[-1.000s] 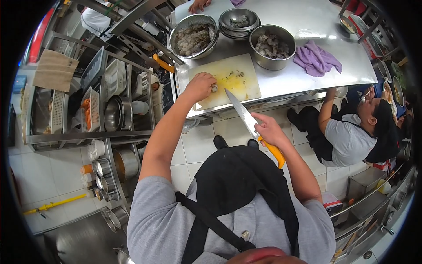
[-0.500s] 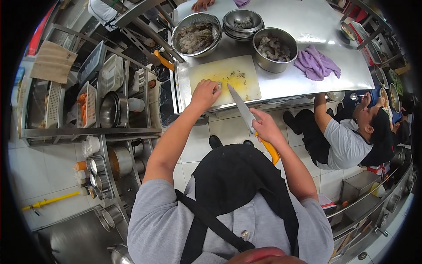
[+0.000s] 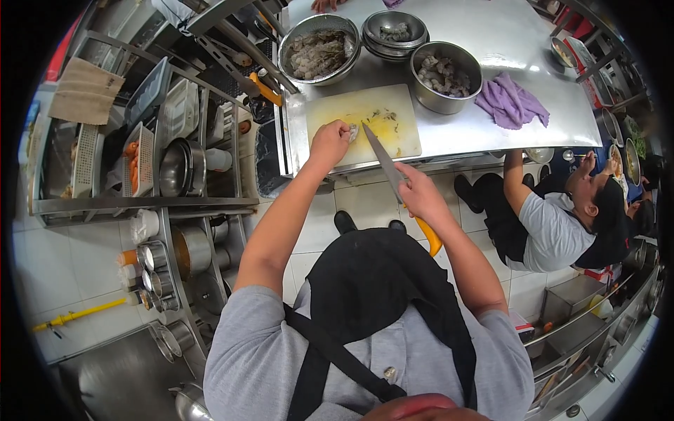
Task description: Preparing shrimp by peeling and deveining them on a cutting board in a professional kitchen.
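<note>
On the pale cutting board (image 3: 324, 109), smeared yellow and dotted with scraps, my left hand (image 3: 330, 146) pinches a small shrimp (image 3: 353, 131) at the board's left-middle. My right hand (image 3: 421, 193) is closed round the yellow handle of a large knife (image 3: 381, 156), whose tip points up-left, just beside the shrimp. Behind the board stand a steel colander in a bowl, heaped with raw shrimp (image 3: 316, 56), and a deep steel bowl of shrimp (image 3: 446, 78). Between them, farther back, is a stack of smaller bowls (image 3: 393, 43) with some shrimp in the top one.
A purple cloth (image 3: 511, 102) lies on the steel table (image 3: 523, 42). A co-worker (image 3: 551, 231) in grey is at the right, another person's hand (image 3: 328, 4) at the far edge. Steel racks (image 3: 119, 207) with baskets, pans and containers line the left; a rail (image 3: 562, 331) runs lower right.
My left hand and the shrimp have shifted slightly right. The knife has turned a little steeper, its tip a little higher, and my right hand has moved slightly up. The view has shifted slightly.
</note>
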Demonstrator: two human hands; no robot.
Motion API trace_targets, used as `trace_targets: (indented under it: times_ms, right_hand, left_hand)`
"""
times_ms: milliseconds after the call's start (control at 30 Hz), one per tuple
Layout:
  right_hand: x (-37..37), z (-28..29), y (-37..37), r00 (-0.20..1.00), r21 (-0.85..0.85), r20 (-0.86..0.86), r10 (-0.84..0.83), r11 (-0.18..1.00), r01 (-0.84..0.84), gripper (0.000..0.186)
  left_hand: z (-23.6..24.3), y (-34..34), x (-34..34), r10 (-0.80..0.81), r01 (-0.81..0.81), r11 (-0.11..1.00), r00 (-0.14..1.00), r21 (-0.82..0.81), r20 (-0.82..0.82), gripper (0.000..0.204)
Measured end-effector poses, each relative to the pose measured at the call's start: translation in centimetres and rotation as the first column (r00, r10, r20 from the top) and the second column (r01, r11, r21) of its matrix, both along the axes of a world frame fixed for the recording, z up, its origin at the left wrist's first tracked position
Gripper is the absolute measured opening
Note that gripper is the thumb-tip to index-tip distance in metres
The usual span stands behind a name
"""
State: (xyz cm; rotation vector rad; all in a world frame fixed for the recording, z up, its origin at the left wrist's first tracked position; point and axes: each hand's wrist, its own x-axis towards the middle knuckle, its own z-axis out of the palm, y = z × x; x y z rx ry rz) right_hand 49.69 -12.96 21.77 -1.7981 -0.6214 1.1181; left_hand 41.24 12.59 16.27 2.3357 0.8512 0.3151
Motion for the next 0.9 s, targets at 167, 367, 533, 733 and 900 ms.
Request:
trace_targets:
  times_ms: [167, 367, 533, 733, 900]
  right_hand:
    - [0.0, 0.2, 0.4, 0.998, -0.019, 0.019, 0.063, 0.998, -0.063, 0.050]
    - [0.6, 0.6, 0.5, 0.971, 0.016, 0.227, 0.080, 0.996, -0.086, 0.048]
    - [1.2, 0.3, 0.8, 0.954, -0.043, 0.275, 0.119, 0.993, -0.111, 0.047]
    - [1.3, 0.0, 0.7, 0.911, -0.001, 0.397, 0.111, 0.993, -0.121, 0.046]
    - [1.3, 0.8, 1.0, 0.930, -0.085, 0.334, 0.153, 0.988, -0.132, 0.046]
  left_hand:
    - [0.3, 0.0, 0.0, 0.005, -0.005, 0.999, 1.000, -0.045, -0.014, 0.013]
    - [-0.1, 0.0, -0.1, -0.063, 0.064, 0.994, 0.998, 0.087, -0.009, 0.009]
    - [-0.1, -0.4, -0.5, -0.228, 0.210, 0.900, 0.974, 0.383, 0.000, 0.010]
    - [0.1, -0.7, -0.5, -0.291, 0.268, 0.851, 0.956, 0.451, -0.017, 0.013]
    - [0.1, -0.5, -0.9, -0.274, 0.253, 0.874, 0.962, 0.416, -0.009, 0.017]
